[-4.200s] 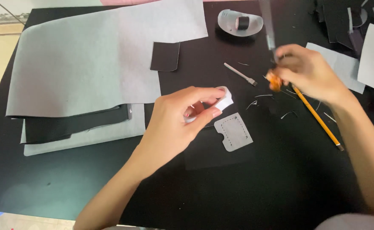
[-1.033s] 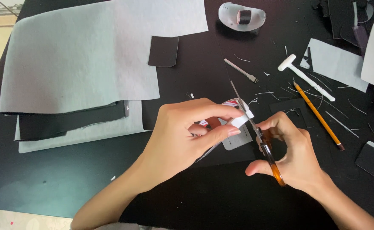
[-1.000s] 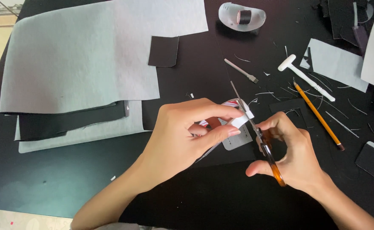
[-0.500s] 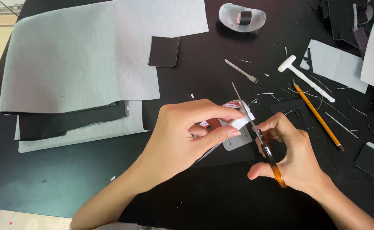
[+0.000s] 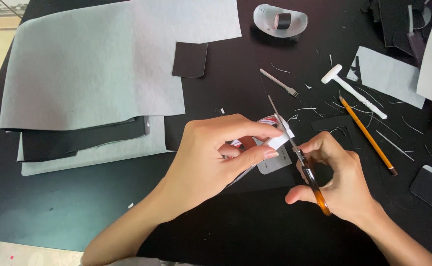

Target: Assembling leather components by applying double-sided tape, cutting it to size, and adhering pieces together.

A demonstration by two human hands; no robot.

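Observation:
My left hand pinches a small white and red piece above the black table. My right hand grips orange-handled scissors, whose thin blades run up past the right edge of that piece. A small grey punched piece lies on the table just under the two hands.
Large grey sheets over black ones lie at the left. A small black square, a pronged metal tool, a white T-handled tool, a yellow pencil, a tape dispenser and thin offcuts lie beyond the hands.
Four seconds ago my right hand was up at the right with the scissors; it has come down beside my left hand. Over the last second both hands barely moved.

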